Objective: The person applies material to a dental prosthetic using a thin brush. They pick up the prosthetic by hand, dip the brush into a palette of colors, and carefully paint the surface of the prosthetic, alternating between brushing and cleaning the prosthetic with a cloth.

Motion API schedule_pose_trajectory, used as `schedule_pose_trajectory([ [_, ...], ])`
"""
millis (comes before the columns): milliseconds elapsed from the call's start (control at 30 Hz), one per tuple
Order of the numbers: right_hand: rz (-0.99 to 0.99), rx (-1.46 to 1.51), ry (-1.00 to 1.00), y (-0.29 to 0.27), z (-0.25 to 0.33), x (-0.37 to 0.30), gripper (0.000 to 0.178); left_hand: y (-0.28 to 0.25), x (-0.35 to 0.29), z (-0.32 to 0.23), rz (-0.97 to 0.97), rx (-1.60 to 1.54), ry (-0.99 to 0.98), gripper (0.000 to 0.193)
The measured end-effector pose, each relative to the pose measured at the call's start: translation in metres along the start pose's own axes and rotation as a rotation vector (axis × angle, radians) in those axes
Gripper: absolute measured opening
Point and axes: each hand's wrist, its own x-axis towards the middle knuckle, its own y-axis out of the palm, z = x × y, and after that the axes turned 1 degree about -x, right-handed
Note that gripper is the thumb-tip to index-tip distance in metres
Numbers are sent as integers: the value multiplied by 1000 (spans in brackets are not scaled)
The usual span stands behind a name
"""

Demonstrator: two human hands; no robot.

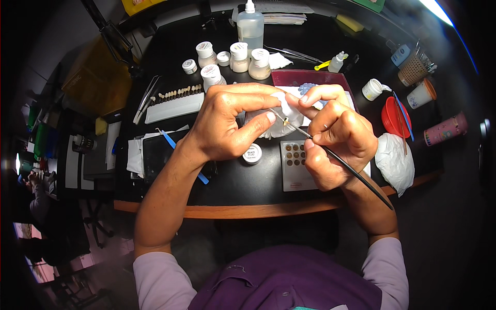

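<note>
My left hand (227,121) is closed, thumb and forefinger pinching a thin metal tool (278,114) whose kind I cannot make out. At its end sits a tiny pale piece with a dark edge (285,121). My right hand (343,137) grips a slim brush (356,174) with a black handle and silver ferrule, its tip at or very near the tiny piece. White tissue (291,109) bunches between the hands; which fingers hold it is unclear. Below them are a small white-lidded jar (252,154) and a pale palette (289,178) with round brownish wells, partly covered by my right hand.
Powder jars (239,58) and a clear squeeze bottle (250,28) stand at the back. Left lie a tooth shade guide (174,107), tweezers (147,98) and a blue-handled tool (168,139). Right are a red bowl (391,118), a white plastic bag (395,160) and a pink can (445,129).
</note>
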Motion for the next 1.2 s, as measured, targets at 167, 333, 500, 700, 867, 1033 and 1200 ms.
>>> schedule_pose_trajectory([
  [167,0,3,-6,0,1,0,21,0,-1,-1,-3,-5,-15,30],
  [333,0,2,-10,0,0,0,21,0,-1,1,-3,0,-8,31],
  [500,-5,5,-14,1,0,0,21,0,-1,2,2,-4,-10,31],
  [700,40,9,-13,-1,1,0,20,1,-2,2,3,-5,-18,31],
  [867,109,22,4,-4,4,-1,18,2,-1,4,-31,-13,11,28],
  [1033,37,17,-5,-2,1,-1,19,1,-1,3,0,-16,-17,29],
  [1200,-32,34,8,2,1,-1,21,3,-2,4,-49,-26,-7,25],
])
